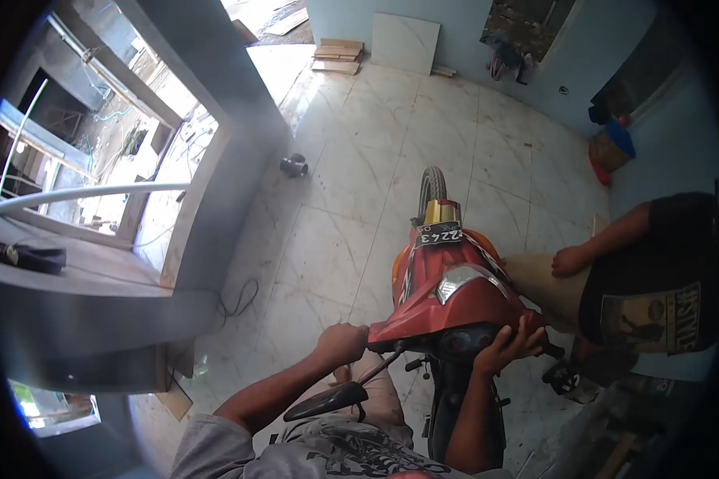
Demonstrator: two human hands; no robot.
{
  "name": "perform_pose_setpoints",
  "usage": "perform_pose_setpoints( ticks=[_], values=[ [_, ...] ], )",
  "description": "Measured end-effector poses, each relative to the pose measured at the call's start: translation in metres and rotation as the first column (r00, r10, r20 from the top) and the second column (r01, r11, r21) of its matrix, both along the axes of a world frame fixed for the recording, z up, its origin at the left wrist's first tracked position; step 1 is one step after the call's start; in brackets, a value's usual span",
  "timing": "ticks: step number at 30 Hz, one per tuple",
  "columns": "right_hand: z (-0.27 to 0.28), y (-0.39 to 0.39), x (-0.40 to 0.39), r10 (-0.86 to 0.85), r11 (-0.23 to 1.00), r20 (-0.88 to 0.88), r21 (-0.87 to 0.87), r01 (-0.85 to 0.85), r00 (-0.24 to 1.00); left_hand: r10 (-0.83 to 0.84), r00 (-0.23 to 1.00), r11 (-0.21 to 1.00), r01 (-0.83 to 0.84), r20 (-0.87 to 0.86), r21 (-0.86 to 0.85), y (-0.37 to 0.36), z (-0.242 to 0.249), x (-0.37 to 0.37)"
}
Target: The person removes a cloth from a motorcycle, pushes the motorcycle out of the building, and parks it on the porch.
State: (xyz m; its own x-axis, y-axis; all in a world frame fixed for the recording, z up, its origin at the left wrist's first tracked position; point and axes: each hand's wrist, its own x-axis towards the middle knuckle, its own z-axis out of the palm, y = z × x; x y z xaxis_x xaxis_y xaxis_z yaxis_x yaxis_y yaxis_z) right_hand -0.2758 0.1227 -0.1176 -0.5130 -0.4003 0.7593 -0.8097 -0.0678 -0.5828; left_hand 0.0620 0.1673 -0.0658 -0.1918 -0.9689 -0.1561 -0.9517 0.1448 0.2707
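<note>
A red motorbike [471,307] stands on the tiled floor, its front wheel pointing away from me. My left hand [343,343] is wrapped round the left handlebar grip, close to the mirror [325,401]. On the right side of the handlebar, my right hand [510,349] lies against the red cover beside the dash, its fingers apart and its palm partly hidden. The number plate [439,234] sits at the front above the wheel.
Another person [647,279] in a black shirt stands right of the motorbike. Ahead are stacked boards [338,56] and a leaning tile [405,44]. A grey pipe fitting [294,165] and a cable [240,299] lie left. A box [611,149] stands by the right wall.
</note>
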Motion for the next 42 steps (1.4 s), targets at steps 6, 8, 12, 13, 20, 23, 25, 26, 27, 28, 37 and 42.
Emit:
perform_pose_setpoints(
  ticks=[6, 8, 12, 13, 20, 23, 25, 26, 27, 28, 37, 42],
  values=[
    [0.01, -0.02, 0.017, 0.008, 1.0, -0.016, -0.002, -0.008, 1.0, 0.007, 1.0, 0.997, -0.007, -0.006, -0.082, -0.029, -0.01, 0.018],
    [0.013, -0.008, 0.024, -0.044, 0.999, -0.048, 0.006, 0.045, 0.998, 0.01, 1.0, 0.997, -0.011, -0.01, -0.082, -0.021, -0.011, 0.025],
    [0.023, 0.022, 0.031, -0.027, 0.999, -0.042, -0.042, 0.025, 0.999, 0.027, 1.0, 1.0, -0.027, 0.004, -0.015, 0.008, -0.017, 0.03],
    [0.022, 0.027, 0.032, -0.031, 0.999, -0.042, -0.025, 0.03, 0.999, 0.032, 0.999, 0.999, -0.032, -0.005, -0.003, 0.01, -0.02, 0.031],
    [0.015, 0.01, 0.028, -0.034, 0.997, -0.047, 0.068, 0.037, 0.998, 0.043, 0.998, 0.999, -0.042, -0.038, 0.019, 0.006, -0.036, 0.019],
    [0.025, 0.006, 0.025, -0.008, 0.997, -0.059, 0.076, 0.013, 0.998, 0.027, 0.995, 0.999, -0.03, -0.096, -0.032, 0.01, -0.055, 0.008],
    [0.015, 0.009, 0.014, 0.029, 0.999, -0.098, 0.043, -0.024, 0.995, 0.013, 0.984, 0.996, -0.03, -0.178, -0.089, 0.019, -0.075, 0.005],
    [0.017, 0.0, 0.006, 0.044, 0.998, -0.127, 0.039, -0.039, 0.991, 0.001, 0.979, 0.996, -0.019, -0.204, -0.087, 0.011, -0.078, 0.001],
    [0.023, -0.012, -0.001, 0.056, 0.998, -0.153, 0.038, -0.051, 0.987, 0.0, 0.973, 0.995, -0.022, -0.232, -0.096, 0.002, -0.081, -0.003],
    [0.028, -0.015, -0.005, 0.078, 0.996, -0.179, 0.051, -0.07, 0.981, 0.009, 0.965, 0.995, -0.034, -0.261, -0.091, 0.005, -0.078, -0.006],
    [0.022, -0.053, -0.033, 0.253, 0.963, -0.279, -0.016, -0.268, 0.926, 0.058, 0.892, 0.981, -0.134, -0.447, -0.14, 0.005, -0.148, -0.063],
    [0.027, -0.069, -0.048, 0.332, 0.935, -0.328, -0.006, -0.354, 0.884, 0.124, 0.851, 0.968, -0.216, -0.51, -0.124, 0.011, -0.161, -0.101]
  ],
)
